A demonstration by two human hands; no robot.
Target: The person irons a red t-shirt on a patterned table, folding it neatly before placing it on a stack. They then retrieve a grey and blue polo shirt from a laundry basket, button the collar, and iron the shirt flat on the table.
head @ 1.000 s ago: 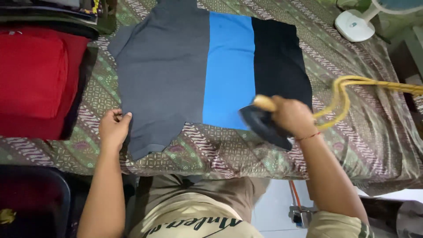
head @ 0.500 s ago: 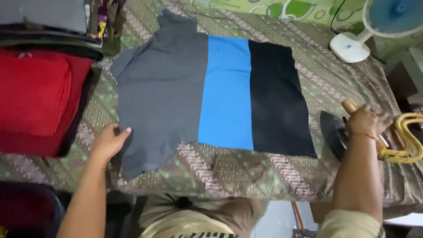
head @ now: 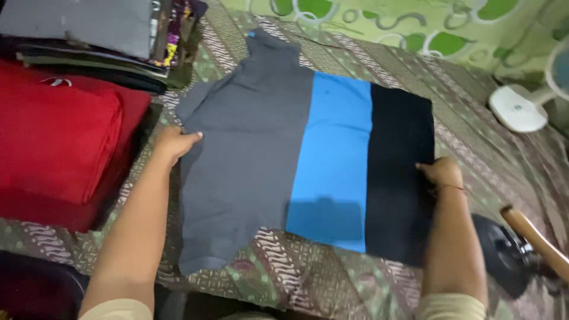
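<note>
A shirt (head: 308, 160) in grey, blue and black bands is being kept spread flat on a patterned cloth (head: 474, 142) that is covering the counter. The grey edge of the shirt is being touched by the left hand (head: 172, 143), whose fingers are being held loosely open and laid on the fabric rather than closed around it. The black edge is being met by the right hand (head: 441, 172); its fingers are curled at the hem, though whether fabric is being pinched cannot be told. A black iron with a wooden handle (head: 510, 252) is being left on the cloth just beside the right forearm. Folded red fabric (head: 59, 142) and stacked clothes (head: 89, 35) are being kept to the left, and a white fan base (head: 518, 106) at the far right.
</note>
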